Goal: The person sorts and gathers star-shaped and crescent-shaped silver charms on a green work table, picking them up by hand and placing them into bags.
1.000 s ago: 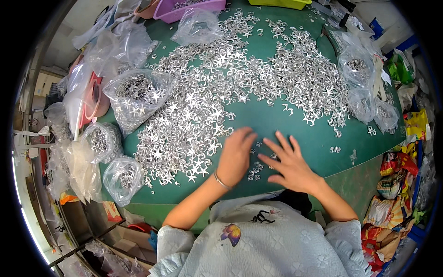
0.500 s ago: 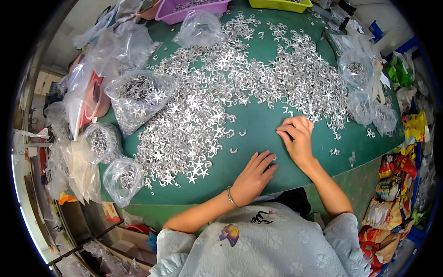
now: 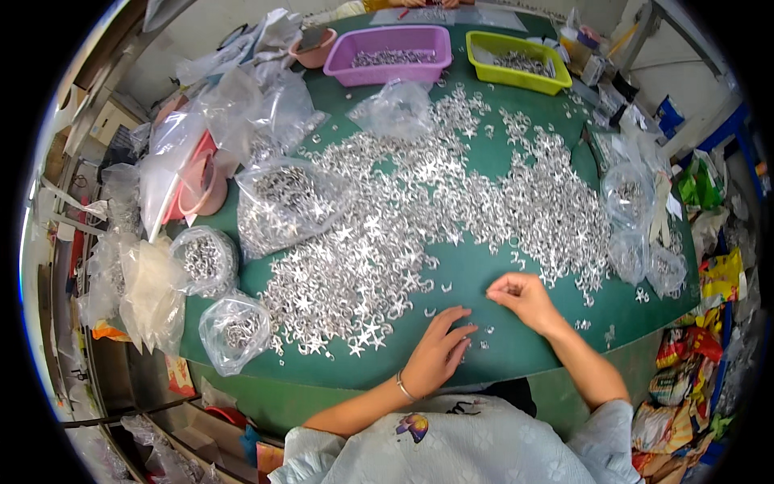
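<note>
A wide heap of small silver star and crescent pieces covers much of the green table. My left hand rests at the near side of the table, its fingers apart and nothing seen in them. Beside its fingertips lie a few tiny silver pieces. To the right, my right hand is closed, with thumb and forefinger pinched just below the heap; whatever is between them is too small to make out. Two loose crescents lie just beyond my left hand.
Clear plastic bags of silver pieces line the left side; others lie at the right. A purple basin and a yellow-green basin stand at the back. Another person's hands show at the far edge.
The view has tilted up, bringing the basins and another person's hands into sight. My left hand has drawn back from tiny pieces now visible beside it. My right hand has moved nearer to me, still pinched.
</note>
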{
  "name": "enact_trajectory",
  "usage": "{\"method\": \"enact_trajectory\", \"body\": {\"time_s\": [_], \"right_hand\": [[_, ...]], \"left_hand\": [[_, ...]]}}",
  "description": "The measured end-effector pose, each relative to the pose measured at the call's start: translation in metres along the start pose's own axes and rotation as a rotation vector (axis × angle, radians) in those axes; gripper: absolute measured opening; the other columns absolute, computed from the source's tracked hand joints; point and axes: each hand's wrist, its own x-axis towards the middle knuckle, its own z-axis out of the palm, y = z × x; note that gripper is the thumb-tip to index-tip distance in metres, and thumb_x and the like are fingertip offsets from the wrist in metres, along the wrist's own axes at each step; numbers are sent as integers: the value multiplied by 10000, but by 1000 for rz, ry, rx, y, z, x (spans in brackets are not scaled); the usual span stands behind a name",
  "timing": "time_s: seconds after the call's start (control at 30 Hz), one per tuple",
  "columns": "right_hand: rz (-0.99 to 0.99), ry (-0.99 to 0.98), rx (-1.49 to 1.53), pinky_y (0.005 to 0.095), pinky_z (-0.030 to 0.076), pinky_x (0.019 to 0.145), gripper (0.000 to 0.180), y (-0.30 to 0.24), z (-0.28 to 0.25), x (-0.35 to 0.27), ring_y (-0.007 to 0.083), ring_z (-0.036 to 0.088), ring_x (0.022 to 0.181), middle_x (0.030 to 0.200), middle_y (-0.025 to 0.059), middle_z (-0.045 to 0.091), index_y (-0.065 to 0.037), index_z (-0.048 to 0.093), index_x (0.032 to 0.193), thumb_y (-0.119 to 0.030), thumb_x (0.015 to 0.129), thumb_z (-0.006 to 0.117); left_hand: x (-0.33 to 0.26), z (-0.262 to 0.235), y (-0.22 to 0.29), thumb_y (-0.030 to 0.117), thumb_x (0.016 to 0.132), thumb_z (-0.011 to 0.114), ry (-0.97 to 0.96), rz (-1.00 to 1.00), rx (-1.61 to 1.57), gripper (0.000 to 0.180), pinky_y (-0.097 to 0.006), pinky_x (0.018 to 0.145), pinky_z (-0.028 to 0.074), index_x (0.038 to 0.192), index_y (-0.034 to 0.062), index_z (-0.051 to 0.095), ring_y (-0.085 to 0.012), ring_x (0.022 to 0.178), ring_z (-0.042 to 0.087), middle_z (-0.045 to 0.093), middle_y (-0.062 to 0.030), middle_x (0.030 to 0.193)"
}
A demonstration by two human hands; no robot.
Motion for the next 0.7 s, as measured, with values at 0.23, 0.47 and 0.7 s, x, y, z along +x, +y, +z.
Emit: {"method": "enact_trajectory", "body": {"time_s": [0.23, 0.47, 0.7], "right_hand": [[-418, 281, 312, 252, 448, 719, 356, -164, -50, 197, 110, 597, 840, 1033, 84, 696, 19, 624, 1182, -211, 911, 627], [-427, 80, -272, 340, 509, 799, 259, -78, -35, 113, 223, 658, 885, 990, 135, 699, 25, 664, 1089, -154, 904, 630], [-480, 233, -801, 440, 375, 989, 304, -11, -32, 10, 308, 487, 1210, 1226, 118, 582, -17, 643, 1127, -141, 850, 654]], "left_hand": [[14, 1, 9, -16, 829, 639, 19, -4, -112, 297, -399, 1018, 397, 1118, 52, 646, -321, 1195, 508, 551, -130, 1270], [11, -5, -8, 24, 842, 649, -3, -38, -14, 283, -384, 969, 443, 1123, 46, 625, -339, 1132, 551, 575, -151, 1223], [52, 1, -33, 18, 843, 625, -49, 55, 205, 350, -404, 986, 427, 1190, 16, 578, -355, 1152, 537, 565, -174, 1241]]}}
